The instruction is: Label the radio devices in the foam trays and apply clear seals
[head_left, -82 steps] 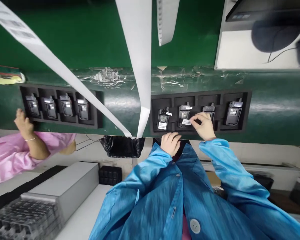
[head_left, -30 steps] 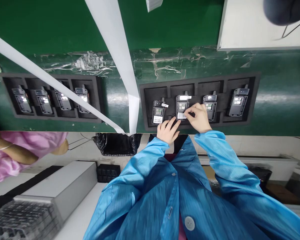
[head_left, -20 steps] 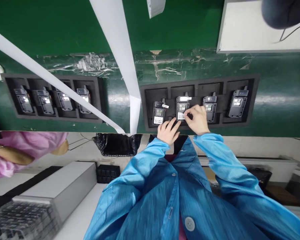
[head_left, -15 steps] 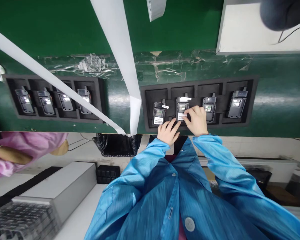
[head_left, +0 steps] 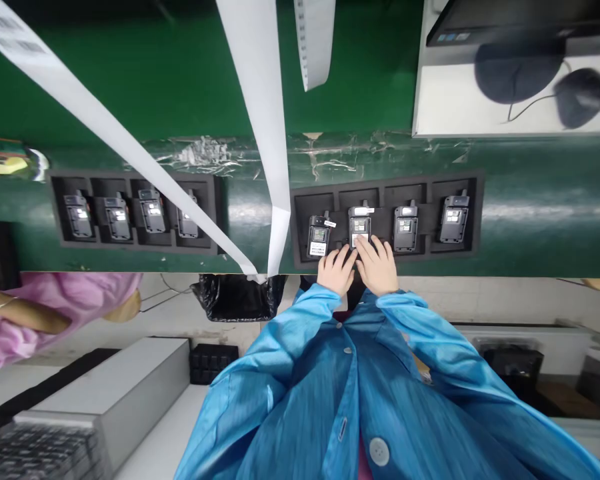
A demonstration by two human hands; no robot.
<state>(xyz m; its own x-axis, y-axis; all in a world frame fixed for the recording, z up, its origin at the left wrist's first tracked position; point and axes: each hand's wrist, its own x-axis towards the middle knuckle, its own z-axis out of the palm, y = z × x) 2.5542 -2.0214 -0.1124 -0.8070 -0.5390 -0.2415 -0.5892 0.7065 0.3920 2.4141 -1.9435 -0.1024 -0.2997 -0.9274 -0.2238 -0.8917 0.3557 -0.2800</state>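
In front of me a black foam tray (head_left: 427,193) holds several handheld radios with their backs up. My right hand (head_left: 377,265) lies with fingers stretched over the lower end of the second radio (head_left: 359,223) from the left, fingertips on its white label. Beside it my left hand (head_left: 336,270) has its fingers spread at the tray's near edge, close to that radio's lower left corner. The leftmost radio (head_left: 319,235) carries a white barcode label and a small white tag near its top. Two more radios, a third one (head_left: 405,228) and a rightmost one (head_left: 454,218), show no barcode label.
White label strips (head_left: 265,127) hang across the bench to its front edge. Another foam tray (head_left: 193,247) with radios lies left. A black-lined bin (head_left: 240,298) stands below. A white platform (head_left: 445,100) bears a monitor base. A person in pink (head_left: 80,300) is at far left.
My right hand has gone from pinching the label at the second radio to lying flat over it with fingers extended. My left hand stays beside it. The camera view has shifted.
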